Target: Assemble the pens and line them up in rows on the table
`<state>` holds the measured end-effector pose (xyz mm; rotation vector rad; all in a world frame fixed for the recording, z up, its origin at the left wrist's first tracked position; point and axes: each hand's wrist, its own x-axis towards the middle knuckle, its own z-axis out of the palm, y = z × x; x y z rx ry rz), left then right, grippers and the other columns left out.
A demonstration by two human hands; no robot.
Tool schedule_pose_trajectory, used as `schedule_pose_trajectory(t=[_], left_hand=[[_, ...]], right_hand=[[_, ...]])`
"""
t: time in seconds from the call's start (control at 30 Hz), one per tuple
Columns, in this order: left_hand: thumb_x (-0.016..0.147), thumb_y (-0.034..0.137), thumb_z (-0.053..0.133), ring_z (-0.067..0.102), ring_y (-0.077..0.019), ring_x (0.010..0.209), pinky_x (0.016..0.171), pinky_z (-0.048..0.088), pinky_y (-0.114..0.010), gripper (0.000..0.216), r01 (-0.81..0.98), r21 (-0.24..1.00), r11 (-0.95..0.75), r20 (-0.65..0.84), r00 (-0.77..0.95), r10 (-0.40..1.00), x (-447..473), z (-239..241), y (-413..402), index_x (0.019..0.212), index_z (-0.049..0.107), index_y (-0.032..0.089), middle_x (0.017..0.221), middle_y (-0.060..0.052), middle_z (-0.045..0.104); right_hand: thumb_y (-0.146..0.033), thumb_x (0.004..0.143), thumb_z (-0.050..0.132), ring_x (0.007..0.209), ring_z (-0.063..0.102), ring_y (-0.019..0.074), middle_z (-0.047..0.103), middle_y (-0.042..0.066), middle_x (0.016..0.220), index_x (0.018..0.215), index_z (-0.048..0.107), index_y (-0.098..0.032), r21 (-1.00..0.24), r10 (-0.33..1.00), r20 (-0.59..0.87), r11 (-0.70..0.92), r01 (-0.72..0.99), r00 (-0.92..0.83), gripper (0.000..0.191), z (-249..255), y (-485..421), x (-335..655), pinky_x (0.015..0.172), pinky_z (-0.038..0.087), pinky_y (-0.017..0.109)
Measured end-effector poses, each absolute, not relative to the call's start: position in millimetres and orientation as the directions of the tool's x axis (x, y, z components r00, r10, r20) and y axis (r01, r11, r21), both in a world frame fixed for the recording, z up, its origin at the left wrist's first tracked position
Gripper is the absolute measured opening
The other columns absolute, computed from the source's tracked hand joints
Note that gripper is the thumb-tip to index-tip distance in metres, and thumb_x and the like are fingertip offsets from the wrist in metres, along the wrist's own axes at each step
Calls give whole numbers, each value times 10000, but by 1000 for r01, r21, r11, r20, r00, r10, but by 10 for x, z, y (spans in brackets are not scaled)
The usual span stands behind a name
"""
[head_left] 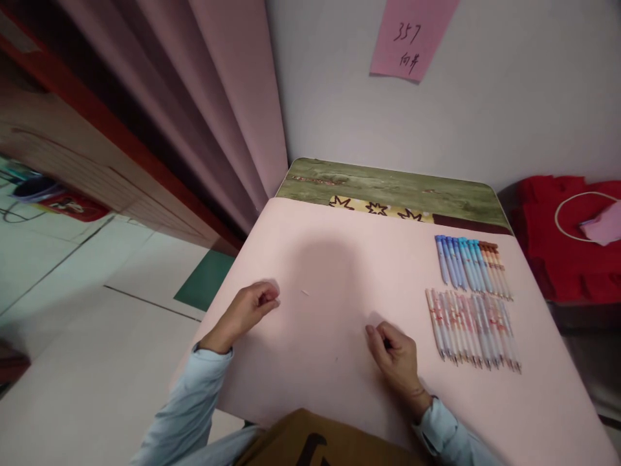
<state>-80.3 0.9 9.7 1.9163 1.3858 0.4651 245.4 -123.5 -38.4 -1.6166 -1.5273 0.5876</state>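
Observation:
My left hand (250, 309) rests at the left side of the pink-covered table (320, 375), fingers curled in and nothing visible in them. Just right of it lies a tiny thin white sliver (305, 292). Loosely closed, my right hand (395, 355) is on the tabletop nearer the front, with no object showing in it. To its right are two rows of pens. The farther row of pens (468, 265) has dark blue, light blue and brown tops. In the nearer row, the pens (473, 330) have pale, clear-looking barrels with pink and red marks.
A green wood-patterned strip (388, 181) shows along the table's back edge, against a pale wall with a pink note (412, 39). Pink curtain folds (233, 77) hang at the left. A red cloth-covered seat (572, 239) stands right of the table.

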Motion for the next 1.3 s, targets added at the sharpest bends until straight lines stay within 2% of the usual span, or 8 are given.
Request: schedule_pose_trajectory(t=[0.43, 0.6, 0.77, 0.87, 1.03, 1.1, 1.2, 1.3], left_hand=[[818, 166, 525, 554, -164, 701, 648, 409, -287, 97, 751, 578, -319, -21, 405, 914, -693, 119, -80, 736, 553, 211, 787, -14, 604], [905, 200, 455, 565, -183, 753, 696, 439, -309, 120, 752, 525, -399, 66, 431, 900, -376, 202, -111, 848, 561, 208, 823, -33, 604], [927, 167, 450, 628, -199, 926, 838, 489, -334, 213, 708, 512, -486, 139, 490, 861, -131, 131, -37, 1047, 623, 204, 1040, -77, 661], [926, 149, 475, 641, -215, 920, 821, 506, -337, 206, 746, 385, -543, 86, 557, 826, -66, 109, -29, 1030, 645, 203, 1000, -82, 662], [899, 14, 413, 620, -253, 914, 792, 509, -379, 300, 804, -39, -593, -57, 590, 805, 143, 161, -193, 1087, 614, 133, 990, -139, 636], [896, -7, 387, 612, -255, 923, 787, 503, -378, 324, 788, -149, -597, -115, 586, 802, 227, 185, -234, 1103, 602, 117, 1000, -146, 626], [912, 19, 381, 610, -249, 911, 752, 492, -354, 296, 796, -169, -581, -133, 566, 814, 344, 232, -110, 1082, 602, 119, 990, -136, 620], [928, 55, 377, 614, -234, 881, 759, 477, -343, 272, 859, -66, -508, -57, 505, 861, 557, 273, 242, 1031, 618, 127, 976, -128, 624]], right_hand=[[-402, 936, 547, 499, 315, 88, 292, -70, 539, 575, 383, -210, -794, 961, 212, 62, 605, 179, 440, -433, -1241, 2472, 498, 264, 226], [-432, 939, 534, 500, 327, 89, 304, -69, 530, 568, 389, -207, -788, 951, 241, 75, 611, 193, 457, -398, -1220, 2487, 505, 262, 228], [-425, 941, 530, 499, 329, 85, 307, -71, 527, 568, 385, -205, -828, 948, 239, 85, 554, 212, 457, -358, -1213, 2493, 509, 264, 222], [-431, 940, 528, 499, 325, 84, 307, -70, 533, 574, 388, -204, -856, 947, 230, 88, 509, 223, 453, -370, -1204, 2498, 509, 260, 223], [-430, 938, 535, 504, 324, 80, 317, -68, 543, 590, 403, -198, -880, 949, 210, 80, 467, 234, 439, -398, -1180, 2510, 523, 258, 227], [-437, 939, 532, 505, 331, 80, 324, -67, 543, 593, 412, -196, -886, 950, 201, 73, 457, 237, 439, -397, -1173, 2512, 527, 259, 227], [-451, 938, 529, 503, 347, 81, 348, -63, 537, 593, 435, -193, -888, 950, 197, 69, 455, 242, 441, -390, -1163, 2513, 528, 259, 227], [-457, 936, 526, 502, 366, 84, 375, -59, 530, 590, 458, -192, -875, 947, 209, 70, 480, 243, 441, -384, -1153, 2510, 531, 259, 230]])
